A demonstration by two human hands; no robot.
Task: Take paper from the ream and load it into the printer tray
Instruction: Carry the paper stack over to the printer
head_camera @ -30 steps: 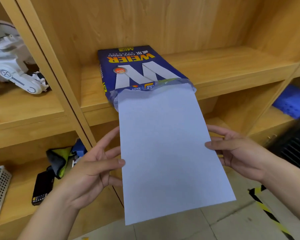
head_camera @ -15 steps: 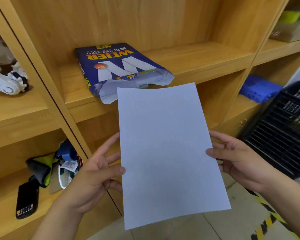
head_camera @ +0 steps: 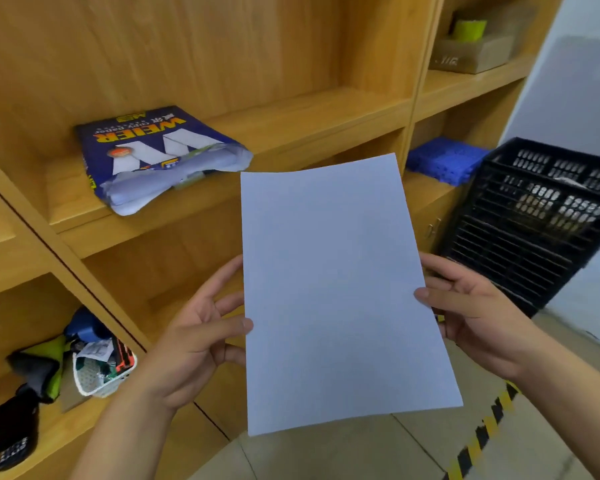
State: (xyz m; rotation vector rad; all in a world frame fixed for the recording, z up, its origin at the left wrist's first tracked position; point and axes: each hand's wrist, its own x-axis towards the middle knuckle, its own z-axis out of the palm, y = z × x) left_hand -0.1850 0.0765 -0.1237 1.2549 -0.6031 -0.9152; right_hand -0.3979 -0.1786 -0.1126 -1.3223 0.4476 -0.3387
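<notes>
A white stack of paper (head_camera: 336, 289) is held upright in front of me, clear of the shelf. My left hand (head_camera: 198, 337) pinches its left edge with thumb on top. My right hand (head_camera: 471, 313) grips its right edge the same way. The blue ream wrapper (head_camera: 146, 150) lies on the wooden shelf (head_camera: 309, 123) up and to the left, its torn open end crumpled toward me. No printer or tray is in view.
A black slatted crate (head_camera: 534, 216) stands at the right. Blue plastic pieces (head_camera: 444, 161) lie on a lower shelf. A small white basket (head_camera: 101, 372), a black phone (head_camera: 11, 434) and cloth sit on the lower left shelf. Yellow-black tape (head_camera: 478, 434) marks the floor.
The paper has come fully out of the ream wrapper and moved right and away from the shelf; my view has swung right, bringing the black crate in.
</notes>
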